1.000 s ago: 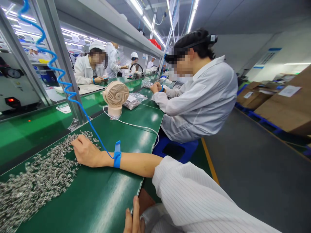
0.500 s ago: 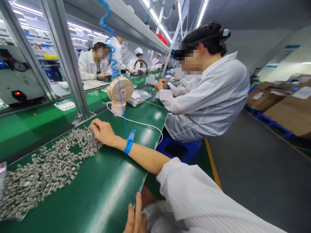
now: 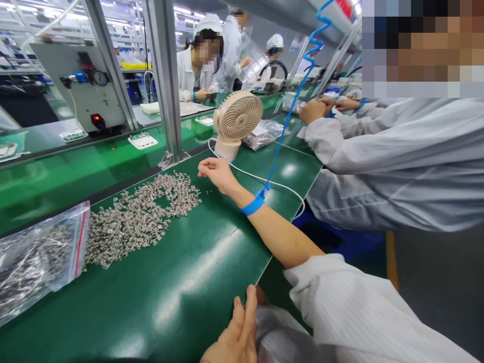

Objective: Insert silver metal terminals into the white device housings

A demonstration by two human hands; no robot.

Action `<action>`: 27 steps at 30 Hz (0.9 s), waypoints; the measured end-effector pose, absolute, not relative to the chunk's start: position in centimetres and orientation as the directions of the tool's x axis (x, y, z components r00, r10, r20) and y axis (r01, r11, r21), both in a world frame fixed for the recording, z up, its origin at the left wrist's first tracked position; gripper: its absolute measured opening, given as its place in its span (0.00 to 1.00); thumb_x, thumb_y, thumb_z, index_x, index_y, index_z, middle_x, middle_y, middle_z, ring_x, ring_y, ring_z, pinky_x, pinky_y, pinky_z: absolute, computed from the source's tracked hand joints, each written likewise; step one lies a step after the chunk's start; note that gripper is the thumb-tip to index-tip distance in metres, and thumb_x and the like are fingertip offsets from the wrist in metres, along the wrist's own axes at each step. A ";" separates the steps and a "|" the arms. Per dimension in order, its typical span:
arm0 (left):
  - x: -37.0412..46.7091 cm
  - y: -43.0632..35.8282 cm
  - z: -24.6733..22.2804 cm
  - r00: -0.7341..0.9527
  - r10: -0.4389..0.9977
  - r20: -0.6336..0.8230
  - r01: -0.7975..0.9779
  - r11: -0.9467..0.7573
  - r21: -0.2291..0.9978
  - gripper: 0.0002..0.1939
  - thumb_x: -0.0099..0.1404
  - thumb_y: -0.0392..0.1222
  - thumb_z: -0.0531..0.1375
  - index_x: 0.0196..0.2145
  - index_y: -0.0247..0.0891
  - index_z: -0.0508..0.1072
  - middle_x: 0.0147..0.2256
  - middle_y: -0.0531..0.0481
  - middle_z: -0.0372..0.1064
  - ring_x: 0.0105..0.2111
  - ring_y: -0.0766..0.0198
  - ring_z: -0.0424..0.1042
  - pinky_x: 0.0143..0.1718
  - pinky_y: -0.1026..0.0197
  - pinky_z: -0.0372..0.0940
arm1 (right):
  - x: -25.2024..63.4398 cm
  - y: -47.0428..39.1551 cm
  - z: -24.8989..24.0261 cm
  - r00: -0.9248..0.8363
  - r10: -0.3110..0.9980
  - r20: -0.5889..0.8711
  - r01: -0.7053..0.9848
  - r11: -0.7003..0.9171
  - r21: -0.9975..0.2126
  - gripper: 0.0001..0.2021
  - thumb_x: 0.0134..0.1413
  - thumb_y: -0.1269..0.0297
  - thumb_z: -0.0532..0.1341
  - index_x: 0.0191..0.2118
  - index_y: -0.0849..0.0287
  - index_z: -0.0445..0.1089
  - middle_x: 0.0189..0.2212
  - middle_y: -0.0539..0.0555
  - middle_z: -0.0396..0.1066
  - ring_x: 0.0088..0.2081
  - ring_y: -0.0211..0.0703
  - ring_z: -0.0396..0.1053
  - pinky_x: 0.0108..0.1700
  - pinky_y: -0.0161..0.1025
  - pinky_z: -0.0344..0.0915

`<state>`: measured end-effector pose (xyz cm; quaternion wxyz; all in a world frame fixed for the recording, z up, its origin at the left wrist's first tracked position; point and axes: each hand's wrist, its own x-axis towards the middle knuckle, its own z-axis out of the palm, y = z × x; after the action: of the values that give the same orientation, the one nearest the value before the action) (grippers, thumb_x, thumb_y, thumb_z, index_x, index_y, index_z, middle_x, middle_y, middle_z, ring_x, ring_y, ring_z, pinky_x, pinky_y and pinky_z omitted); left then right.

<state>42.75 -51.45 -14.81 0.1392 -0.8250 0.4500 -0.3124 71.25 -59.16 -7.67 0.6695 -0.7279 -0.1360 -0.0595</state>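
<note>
A spread of small shiny metal parts point(image 3: 132, 222) lies on the green table point(image 3: 181, 282). Just beyond its right end is my right hand point(image 3: 219, 175), its fingers curled together in a pinch. Whatever those fingertips may hold is too small to make out. A blue wrist strap point(image 3: 254, 202) with a coiled cord circles that wrist. My left hand point(image 3: 236, 330) rests at the table's near edge, fingers stretched out and nothing in them. To the left, a clear zip bag point(image 3: 41, 257) with a red seal line contains more metal parts and touches the pile.
A beige fan point(image 3: 240, 118) with a white cable stands behind my right hand, beside a bag of parts point(image 3: 260, 135). A metal post point(image 3: 162, 80) rises at the table's back edge, by a green conveyor point(image 3: 75, 174). A co-worker in a white coat point(image 3: 397, 156) sits at right.
The view has swung left, bringing the zip bag further into sight. My right hand has come away from the pile's end and is now beside it, fingers still pinched. My left hand stays at the edge.
</note>
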 end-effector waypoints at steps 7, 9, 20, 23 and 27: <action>42.9 -51.5 -14.0 0.410 -0.833 0.372 -0.668 -0.552 -0.499 0.16 0.56 0.50 0.54 0.36 0.50 0.79 0.42 0.52 0.73 0.54 0.52 0.62 0.53 0.50 0.52 | 70.5 -59.8 -6.7 0.943 0.224 0.248 0.276 -0.104 -0.955 0.05 0.44 0.70 0.58 0.28 0.63 0.70 0.20 0.50 0.72 0.26 0.36 0.68 0.33 0.35 0.63; 42.8 -51.5 -14.1 0.411 -0.835 0.365 -0.675 -0.548 -0.495 0.15 0.56 0.51 0.54 0.36 0.50 0.79 0.42 0.52 0.73 0.54 0.51 0.62 0.53 0.49 0.52 | 70.3 -59.8 -6.8 0.918 0.298 0.261 0.319 -0.164 -0.933 0.05 0.44 0.70 0.57 0.26 0.63 0.71 0.19 0.50 0.71 0.25 0.35 0.67 0.32 0.35 0.61; 42.3 -51.6 -13.6 0.464 -0.866 0.188 -0.656 -0.478 -0.583 0.18 0.63 0.50 0.47 0.42 0.56 0.75 0.48 0.58 0.69 0.56 0.52 0.61 0.52 0.48 0.53 | 69.6 -58.4 -8.6 0.825 0.459 0.329 0.557 -0.569 -0.605 0.07 0.37 0.78 0.55 0.20 0.59 0.65 0.17 0.46 0.60 0.22 0.34 0.57 0.30 0.36 0.55; 42.3 -51.6 -13.6 0.438 -0.884 0.164 -0.674 -0.444 -0.591 0.18 0.64 0.50 0.47 0.42 0.56 0.75 0.47 0.56 0.70 0.56 0.50 0.61 0.50 0.46 0.53 | 69.9 -58.6 -8.8 0.850 0.397 0.346 0.521 -0.534 -0.666 0.06 0.38 0.77 0.54 0.22 0.58 0.61 0.17 0.45 0.57 0.22 0.34 0.55 0.28 0.35 0.53; 42.5 -51.6 -13.6 0.414 -0.884 0.216 -0.693 -0.460 -0.555 0.17 0.63 0.48 0.49 0.40 0.54 0.77 0.46 0.55 0.71 0.57 0.47 0.59 0.50 0.43 0.52 | 70.2 -58.8 -8.9 0.854 0.356 0.381 0.516 -0.475 -0.713 0.06 0.37 0.76 0.53 0.24 0.58 0.61 0.18 0.46 0.58 0.22 0.34 0.55 0.28 0.34 0.53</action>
<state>42.47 -51.59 -13.65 0.1941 -0.8180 0.4821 -0.2464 70.22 -58.76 -8.86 0.4444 -0.8540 -0.2551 -0.0903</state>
